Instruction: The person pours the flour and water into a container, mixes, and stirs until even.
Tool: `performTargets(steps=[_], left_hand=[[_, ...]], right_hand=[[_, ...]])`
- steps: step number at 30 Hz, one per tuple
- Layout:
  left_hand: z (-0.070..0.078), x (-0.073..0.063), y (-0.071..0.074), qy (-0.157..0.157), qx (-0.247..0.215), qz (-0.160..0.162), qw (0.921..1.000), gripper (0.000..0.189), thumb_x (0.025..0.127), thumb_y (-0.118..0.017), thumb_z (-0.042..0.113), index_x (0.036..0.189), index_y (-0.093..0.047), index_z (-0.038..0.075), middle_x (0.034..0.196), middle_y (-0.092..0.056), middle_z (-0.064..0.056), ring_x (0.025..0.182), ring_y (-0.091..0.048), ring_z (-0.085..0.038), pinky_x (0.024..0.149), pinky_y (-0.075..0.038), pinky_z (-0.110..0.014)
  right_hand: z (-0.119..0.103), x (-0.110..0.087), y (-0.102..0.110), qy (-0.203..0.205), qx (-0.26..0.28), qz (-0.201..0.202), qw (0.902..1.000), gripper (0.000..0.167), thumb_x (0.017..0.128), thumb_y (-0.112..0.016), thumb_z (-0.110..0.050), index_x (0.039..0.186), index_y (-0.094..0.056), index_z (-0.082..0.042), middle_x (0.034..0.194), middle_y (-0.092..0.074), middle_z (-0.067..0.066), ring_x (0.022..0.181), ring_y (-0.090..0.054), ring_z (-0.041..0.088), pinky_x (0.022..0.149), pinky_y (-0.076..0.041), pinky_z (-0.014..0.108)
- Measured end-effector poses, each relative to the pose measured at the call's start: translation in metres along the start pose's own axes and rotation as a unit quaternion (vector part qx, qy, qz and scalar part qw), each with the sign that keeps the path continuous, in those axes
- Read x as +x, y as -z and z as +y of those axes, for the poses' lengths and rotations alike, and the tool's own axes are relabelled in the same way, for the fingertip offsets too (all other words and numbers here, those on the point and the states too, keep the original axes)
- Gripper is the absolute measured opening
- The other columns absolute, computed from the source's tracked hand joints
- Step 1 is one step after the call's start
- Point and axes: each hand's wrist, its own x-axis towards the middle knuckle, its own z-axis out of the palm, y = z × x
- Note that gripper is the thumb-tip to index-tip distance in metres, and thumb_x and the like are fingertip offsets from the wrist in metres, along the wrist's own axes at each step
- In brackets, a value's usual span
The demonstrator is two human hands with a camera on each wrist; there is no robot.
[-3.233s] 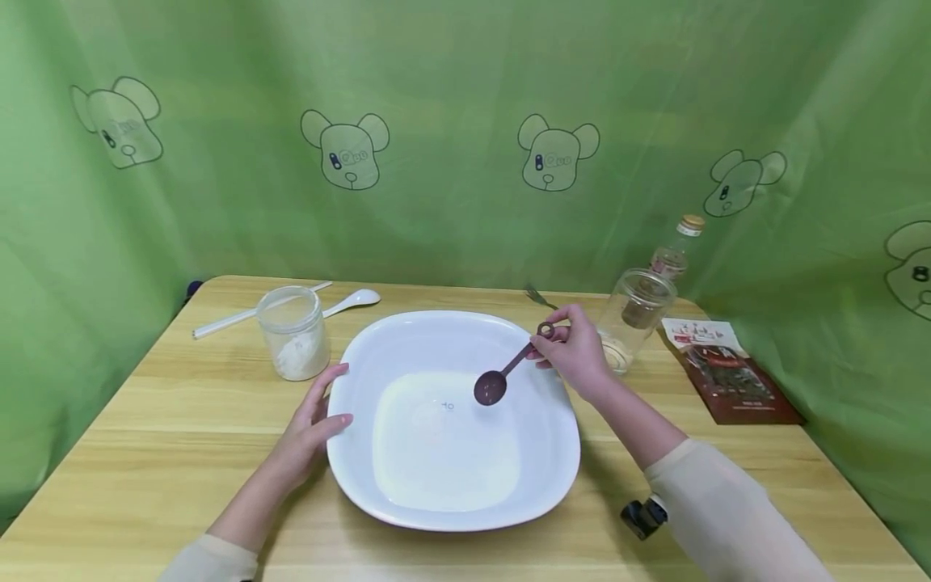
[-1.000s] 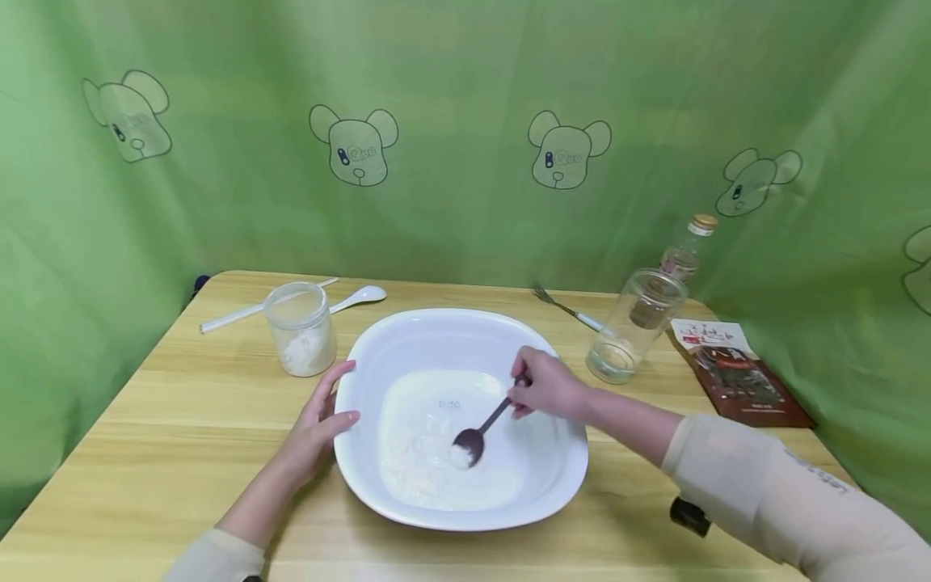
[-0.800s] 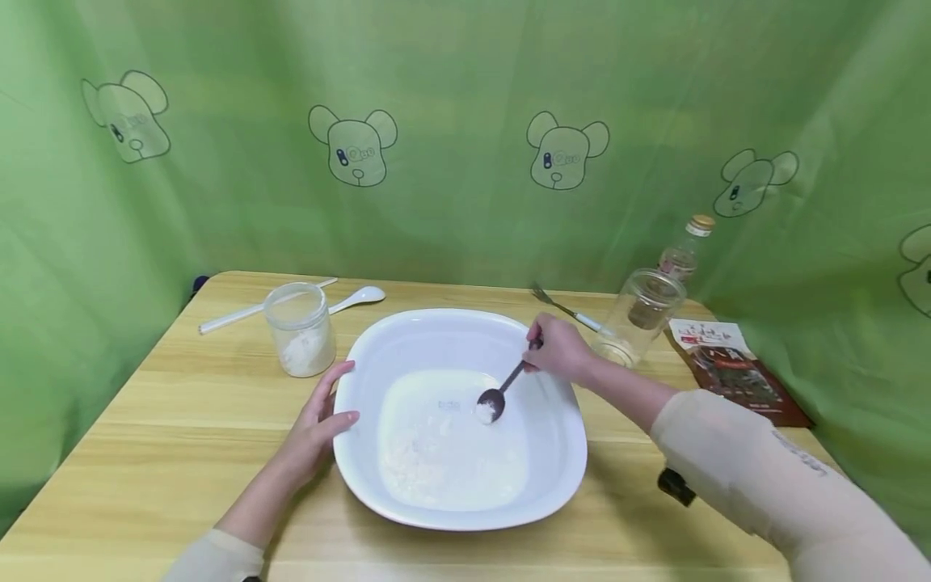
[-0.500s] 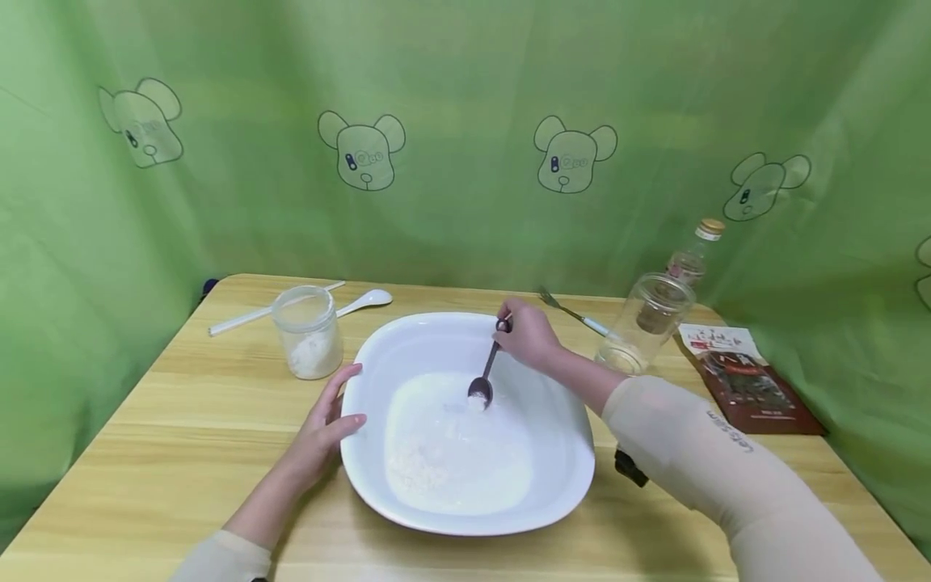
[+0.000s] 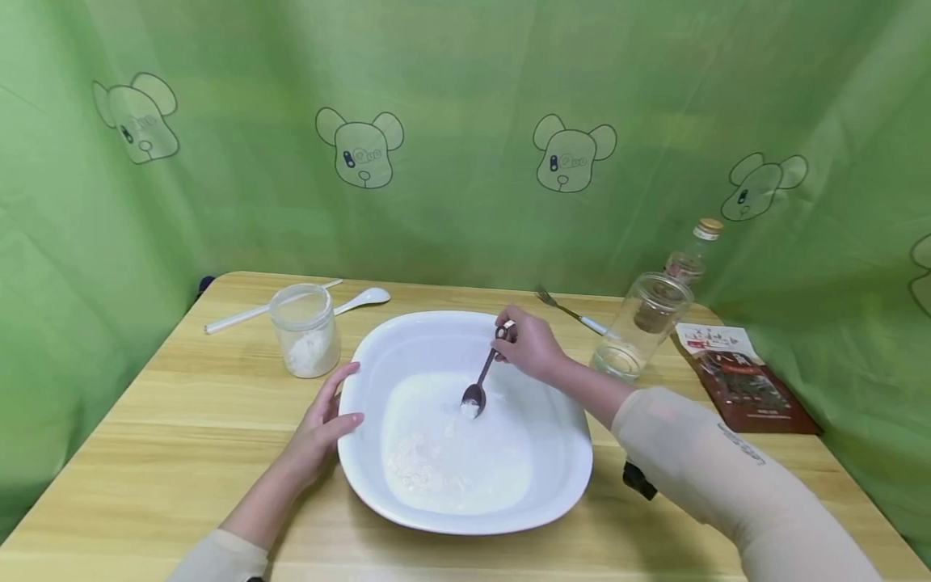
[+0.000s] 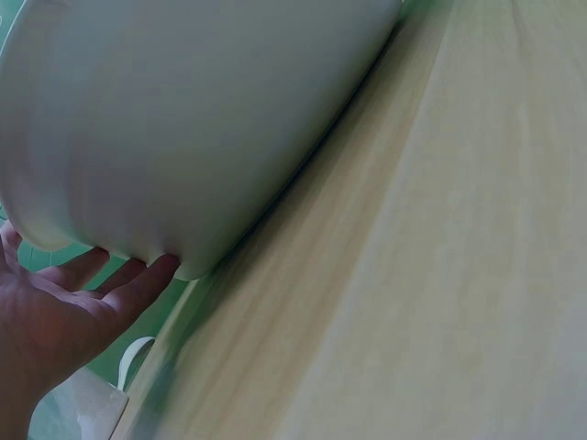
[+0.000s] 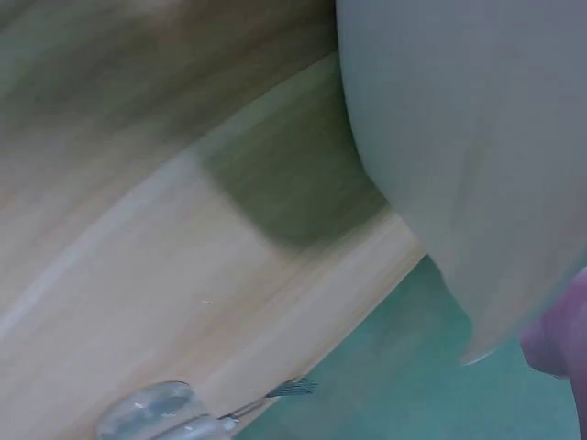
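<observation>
In the head view, a large white basin (image 5: 465, 517) stands on the wooden table. My left hand (image 5: 316, 432) holds its left rim, thumb over the edge; the left wrist view shows the fingers (image 6: 138, 284) against the outer wall. Over the basin's far half, my right hand (image 5: 529, 346) pinches the ringed handle end of a dark brown spoon (image 5: 474, 394). The spoon's bowl points down, with white powder in it, close over the basin floor. Loose white powder (image 5: 414, 465) lies at the basin's lower left. Only part of the right hand (image 7: 559, 335) shows in the right wrist view.
Left of the basin is a glass jar (image 5: 305, 331) of white powder, with a white spoon (image 5: 367, 297) and a white stick (image 5: 236, 318) behind it. To the right are a fork (image 5: 570, 314), a clear jar (image 5: 640, 327), a capped bottle (image 5: 687, 263) and a brown packet (image 5: 749, 392).
My right hand has moved left and away from me, while the spoon's bowl dipped and then rose toward the middle. White powder has appeared on the spoon and basin floor. My left hand stays put.
</observation>
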Motion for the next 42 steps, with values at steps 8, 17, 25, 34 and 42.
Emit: performTargets(steps=[8,17,25,34,42], left_hand=[[0.000,0.000,0.000,0.001,0.002,0.000,1.0000,0.064,0.077,-0.047,0.001,0.134,-0.021,0.015,0.125,-0.030,-0.026,0.103,-0.040,-0.040,0.070,-0.047,-0.048],[-0.001,0.000,-0.001,0.001,0.000,-0.002,1.0000,0.064,0.076,-0.047,0.000,0.134,-0.021,0.015,0.122,-0.031,-0.029,0.103,-0.040,-0.042,0.071,-0.046,-0.050],[0.002,-0.001,-0.001,0.001,0.003,0.002,1.0000,0.065,0.076,-0.047,0.001,0.134,-0.021,0.015,0.126,-0.029,-0.025,0.105,-0.038,-0.041,0.071,-0.046,-0.048],[0.001,-0.001,-0.002,0.007,0.003,0.016,0.9998,0.065,0.076,-0.047,0.000,0.134,-0.022,0.016,0.128,-0.028,-0.023,0.105,-0.039,-0.039,0.071,-0.046,-0.048],[0.001,-0.002,-0.004,-0.003,0.005,0.015,0.9999,0.065,0.075,-0.047,-0.001,0.133,-0.022,0.014,0.127,-0.028,-0.024,0.105,-0.038,-0.041,0.072,-0.046,-0.049]], right_hand=[[0.004,0.004,-0.001,-0.047,0.102,0.022,0.9934,0.023,0.077,-0.052,0.012,0.098,-0.044,0.010,0.069,-0.054,0.020,0.068,-0.058,0.036,0.061,-0.052,0.031],[-0.015,-0.010,-0.026,-0.044,0.215,-0.084,0.9719,0.017,0.077,-0.050,0.014,0.092,-0.044,0.010,0.068,-0.056,0.020,0.061,-0.060,0.026,0.062,-0.052,0.033],[-0.001,-0.035,0.003,-0.050,0.171,-0.117,0.9770,0.017,0.076,-0.049,0.015,0.091,-0.043,0.010,0.069,-0.057,0.020,0.063,-0.060,0.030,0.063,-0.051,0.038],[0.004,0.002,0.006,-0.055,0.146,-0.003,0.9878,0.019,0.076,-0.049,0.014,0.094,-0.043,0.011,0.075,-0.056,0.024,0.064,-0.059,0.026,0.063,-0.052,0.031],[-0.020,-0.028,-0.028,-0.059,0.230,-0.115,0.9645,0.016,0.077,-0.050,0.014,0.088,-0.041,0.009,0.068,-0.056,0.020,0.064,-0.060,0.028,0.063,-0.052,0.034]])
